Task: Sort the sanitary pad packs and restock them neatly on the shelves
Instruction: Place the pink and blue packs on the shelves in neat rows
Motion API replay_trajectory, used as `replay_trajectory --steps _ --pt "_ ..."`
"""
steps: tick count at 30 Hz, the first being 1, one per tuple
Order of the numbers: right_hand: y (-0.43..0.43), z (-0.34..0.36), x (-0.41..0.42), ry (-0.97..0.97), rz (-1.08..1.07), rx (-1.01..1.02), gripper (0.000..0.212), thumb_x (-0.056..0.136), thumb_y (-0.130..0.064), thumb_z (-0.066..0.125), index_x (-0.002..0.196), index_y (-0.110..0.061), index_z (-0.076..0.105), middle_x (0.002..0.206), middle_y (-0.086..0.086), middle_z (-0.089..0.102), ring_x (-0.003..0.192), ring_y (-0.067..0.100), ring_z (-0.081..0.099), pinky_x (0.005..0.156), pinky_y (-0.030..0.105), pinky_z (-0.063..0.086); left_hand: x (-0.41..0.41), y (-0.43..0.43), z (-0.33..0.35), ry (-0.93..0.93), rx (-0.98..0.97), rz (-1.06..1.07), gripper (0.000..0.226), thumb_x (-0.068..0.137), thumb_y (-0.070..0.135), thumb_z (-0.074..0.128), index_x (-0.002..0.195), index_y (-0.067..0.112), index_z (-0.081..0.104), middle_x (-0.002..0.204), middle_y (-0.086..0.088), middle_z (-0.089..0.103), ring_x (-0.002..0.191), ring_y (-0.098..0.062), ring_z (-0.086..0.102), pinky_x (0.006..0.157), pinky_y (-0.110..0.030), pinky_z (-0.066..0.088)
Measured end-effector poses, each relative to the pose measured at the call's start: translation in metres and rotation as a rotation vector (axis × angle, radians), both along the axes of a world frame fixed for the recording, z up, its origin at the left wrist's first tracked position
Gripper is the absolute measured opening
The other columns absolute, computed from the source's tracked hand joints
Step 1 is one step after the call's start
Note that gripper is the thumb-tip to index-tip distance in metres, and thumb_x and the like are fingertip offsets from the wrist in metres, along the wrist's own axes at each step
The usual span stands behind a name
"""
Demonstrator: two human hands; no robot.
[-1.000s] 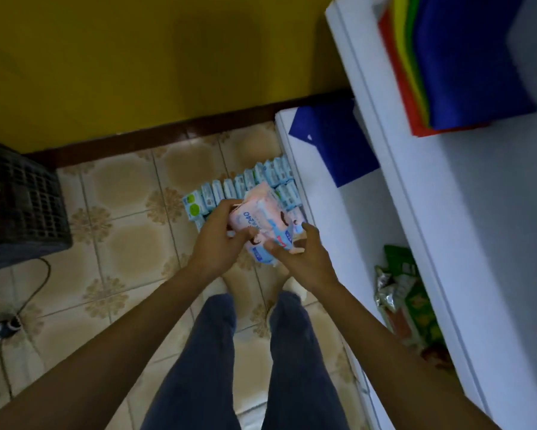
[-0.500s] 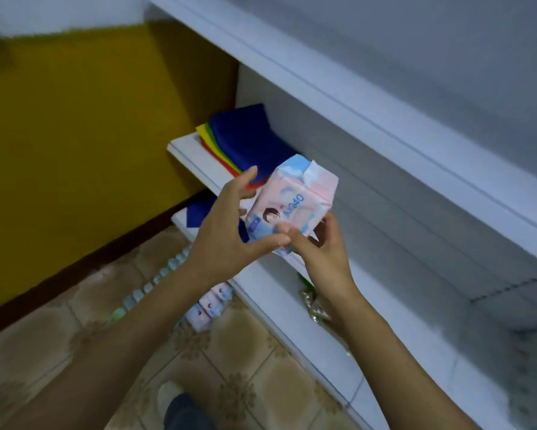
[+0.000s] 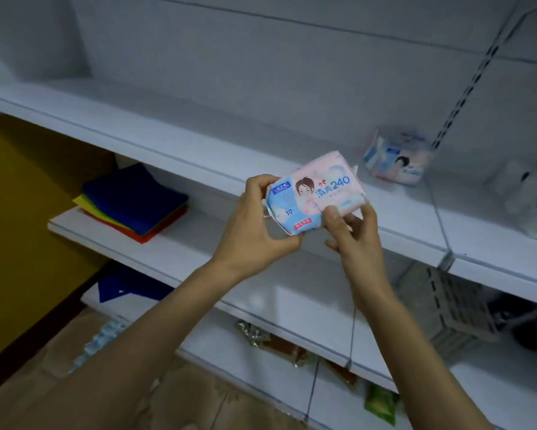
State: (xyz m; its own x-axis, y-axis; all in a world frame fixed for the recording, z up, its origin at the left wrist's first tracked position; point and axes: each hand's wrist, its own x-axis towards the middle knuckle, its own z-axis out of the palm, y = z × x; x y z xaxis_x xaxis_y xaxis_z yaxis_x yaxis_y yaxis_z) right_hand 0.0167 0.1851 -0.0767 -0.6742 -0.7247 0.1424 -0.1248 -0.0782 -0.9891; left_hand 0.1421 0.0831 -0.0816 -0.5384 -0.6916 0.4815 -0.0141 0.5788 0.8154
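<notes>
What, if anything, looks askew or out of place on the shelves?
The shelved pad pack appears skewed on the upper shelf, not squared to its edge. The held pack, gripped by the left hand and right hand, looks intact.

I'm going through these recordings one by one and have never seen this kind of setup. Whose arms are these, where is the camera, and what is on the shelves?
There is no machine here. A person wears a wide-angle camera on the head, so the single view looks forward and down along their own bare arms. The left hand and right hand together hold a pink-and-blue sanitary pad pack marked 240, in front of a white shelf. A similar pack lies on that shelf, further right. The shelf below carries a stack of coloured cloths, and the lowest one holds some snack packets. A row of more packs sits on the floor at lower left.
</notes>
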Motion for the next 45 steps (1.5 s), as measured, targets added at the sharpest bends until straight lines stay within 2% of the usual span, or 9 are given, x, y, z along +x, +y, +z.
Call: replay_trajectory --steps 2,10,16,19,24,28,32,37,45 --pt "0.007 0.004 -0.017 0.070 -0.085 -0.042 0.096 0.068 -0.052 0.067 0.149 -0.033 0.019 0.135 -0.012 0.048 0.112 0.002 0.056 0.084 0.017 0.049 -0.021 0.000 0.006 -0.002 0.005 -0.064 0.066 0.062 0.022 0.076 0.115 0.033 0.038 0.113 0.014 0.056 0.106 -0.006 0.057 0.082 -0.020 0.053" --pt "0.005 0.011 -0.095 0.240 -0.212 -0.056 0.053 0.074 -0.042 0.068 0.124 -0.036 0.050 0.114 -0.020 0.063 0.099 -0.001 0.062 0.076 0.017 0.053 -0.125 -0.029 0.016 0.145 0.134 -0.257 0.073 0.075 0.010 0.080 0.125 0.034 0.034 0.125 0.032 0.045 0.122 0.000 0.049 0.092 -0.012 0.046" --pt "-0.011 0.010 -0.170 0.386 -0.451 0.142 0.037 0.088 -0.027 0.067 0.121 -0.031 0.051 0.100 -0.020 0.063 0.076 -0.005 0.064 0.060 0.012 0.050 -0.218 -0.062 0.017 0.067 0.171 -0.422 0.053 0.084 0.009 0.070 0.123 0.028 0.040 0.128 0.010 0.053 0.119 -0.005 0.054 0.077 -0.009 0.049" --pt "-0.020 -0.001 -0.198 0.412 -0.483 0.288 0.037 0.087 -0.029 0.068 0.119 -0.028 0.051 0.103 -0.015 0.067 0.075 0.001 0.066 0.066 0.022 0.054 -0.249 -0.084 0.002 -0.076 0.042 -0.370 0.070 0.079 0.031 0.077 0.138 0.024 0.040 0.135 0.007 0.047 0.122 -0.008 0.049 0.092 -0.017 0.048" --pt "-0.022 -0.013 -0.208 0.330 -0.516 0.310 0.035 0.085 -0.024 0.068 0.115 -0.032 0.053 0.098 -0.018 0.067 0.073 0.005 0.066 0.071 0.031 0.056 -0.257 -0.092 -0.011 -0.201 0.018 -0.424 0.082 0.083 0.029 0.072 0.147 0.036 0.022 0.130 0.014 0.051 0.117 -0.007 0.053 0.090 -0.027 0.053" --pt "-0.019 -0.016 -0.211 0.280 -0.539 0.265 0.032 0.086 -0.021 0.066 0.113 -0.034 0.053 0.101 -0.015 0.069 0.080 0.009 0.068 0.077 0.038 0.057 -0.254 -0.091 -0.018 -0.203 0.000 -0.438 0.069 0.083 0.031 0.071 0.131 0.037 0.021 0.134 0.013 0.052 0.119 -0.008 0.054 0.093 -0.037 0.053" --pt "-0.016 -0.016 -0.206 0.323 -0.511 0.259 0.031 0.088 -0.026 0.065 0.117 -0.033 0.054 0.100 -0.018 0.069 0.079 0.008 0.068 0.076 0.035 0.057 -0.248 -0.088 -0.011 -0.209 -0.161 -0.301 0.076 0.082 0.034 0.072 0.143 0.028 0.027 0.138 0.006 0.042 0.125 -0.012 0.045 0.094 -0.027 0.046" --pt "-0.016 -0.016 -0.208 0.294 -0.548 0.206 0.045 0.088 -0.031 0.066 0.129 -0.031 0.047 0.112 -0.013 0.065 0.082 0.010 0.069 0.079 0.037 0.057 -0.242 -0.084 -0.003 -0.178 -0.074 -0.297 0.089 0.082 0.029 0.073 0.148 0.032 0.014 0.106 0.012 0.055 0.098 -0.010 0.058 0.076 -0.019 0.051" --pt "-0.015 -0.017 -0.209 0.368 -0.499 0.227 0.032 0.090 -0.023 0.064 0.118 -0.033 0.053 0.111 -0.015 0.066 0.082 0.006 0.069 0.080 0.035 0.057 -0.240 -0.087 -0.006 -0.244 -0.032 -0.365 0.051 0.086 0.025 0.069 0.130 0.031 0.045 0.125 0.020 0.058 0.115 -0.003 0.056 0.095 -0.030 0.050"
